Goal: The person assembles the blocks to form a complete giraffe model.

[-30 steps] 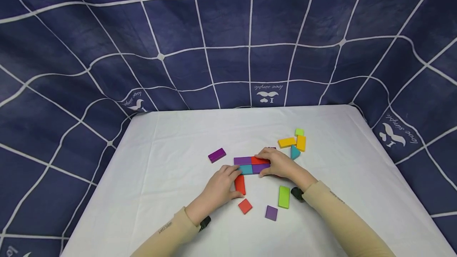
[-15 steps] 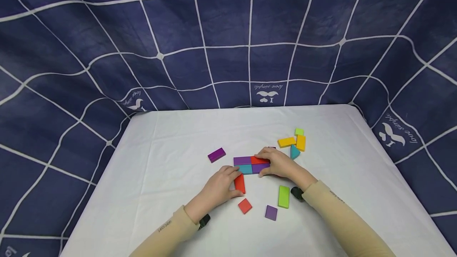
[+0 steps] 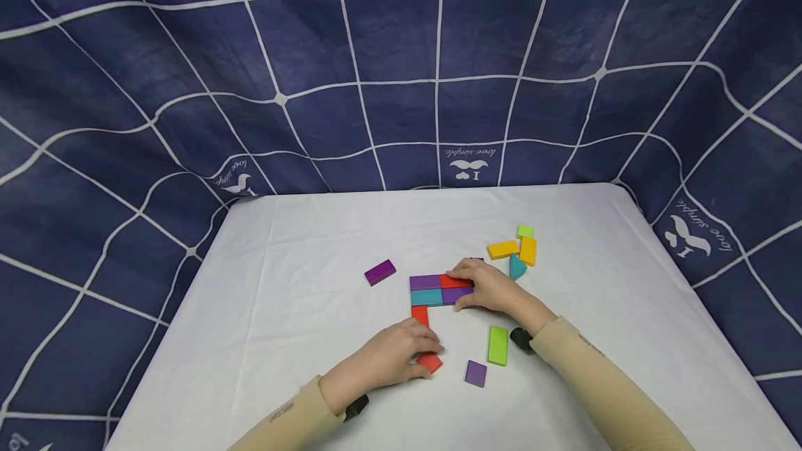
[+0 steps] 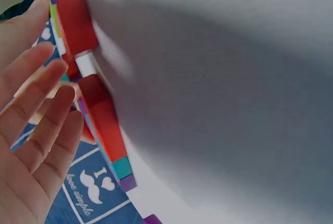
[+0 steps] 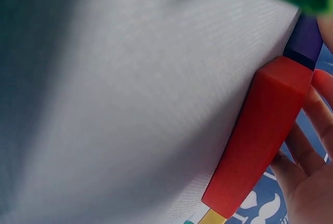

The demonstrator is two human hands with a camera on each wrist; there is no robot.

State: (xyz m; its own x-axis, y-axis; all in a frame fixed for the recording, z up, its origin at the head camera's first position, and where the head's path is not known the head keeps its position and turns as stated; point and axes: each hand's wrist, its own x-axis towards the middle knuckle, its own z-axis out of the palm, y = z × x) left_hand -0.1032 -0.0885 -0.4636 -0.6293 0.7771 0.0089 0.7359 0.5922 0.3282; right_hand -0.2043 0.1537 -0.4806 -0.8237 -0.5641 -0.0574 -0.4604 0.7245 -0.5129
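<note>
Blocks form a two-row group on the white table: a purple block (image 3: 425,282) and a red block (image 3: 456,282) behind, a teal block (image 3: 427,297) and another purple block (image 3: 457,295) in front. My right hand (image 3: 495,289) pinches the group's right end, fingers at the red block and thumb at the front purple one. A further red block (image 5: 260,135) lies beside that hand in the right wrist view. A red block (image 3: 420,315) stretches toward me from the teal one. My left hand (image 3: 391,353) reaches over a small red block (image 3: 430,362), its fingers loosely extended around it.
Nearer to me lie a green block (image 3: 498,346) and a purple square block (image 3: 475,373). Behind at left is a dark purple block (image 3: 380,272). At back right sit yellow blocks (image 3: 504,250), a teal piece (image 3: 517,267) and a small green block (image 3: 525,231).
My left hand has left the red block below the teal one and moved toward me to the small red block. The right hand has stayed in place.
</note>
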